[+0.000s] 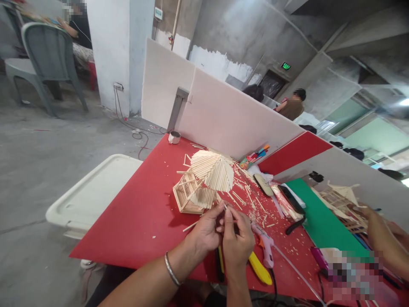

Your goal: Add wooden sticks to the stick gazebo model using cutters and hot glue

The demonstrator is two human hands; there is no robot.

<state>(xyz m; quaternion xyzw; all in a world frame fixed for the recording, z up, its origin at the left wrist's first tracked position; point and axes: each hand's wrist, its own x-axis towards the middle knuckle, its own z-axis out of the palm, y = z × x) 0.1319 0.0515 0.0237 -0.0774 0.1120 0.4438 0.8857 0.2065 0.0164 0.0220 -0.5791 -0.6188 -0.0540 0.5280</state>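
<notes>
My left hand (209, 228) and my right hand (236, 234) meet at the fingertips over the red table. Both are closed in a pinch around a small pale stick (225, 207), most of it hidden by the fingers. Just beyond them stands a little pavilion model (188, 198) of thin wooden sticks, with a many-sided railed base. Its pleated stick roof (212, 170) sits tilted on top. To the right of my right hand lies a pink glue gun (266, 247). A yellow-handled tool (259, 268) is partly under that hand, beside a black and yellow cutter (220, 264).
Loose sticks and shavings (252, 200) litter the red tabletop (137, 226). A tape roll (174, 137), a pen holder (247, 162) and a phone (291, 198) lie toward the back. White partitions (236, 115) border the table. At right, another person's hand (367, 213) touches a second stick model.
</notes>
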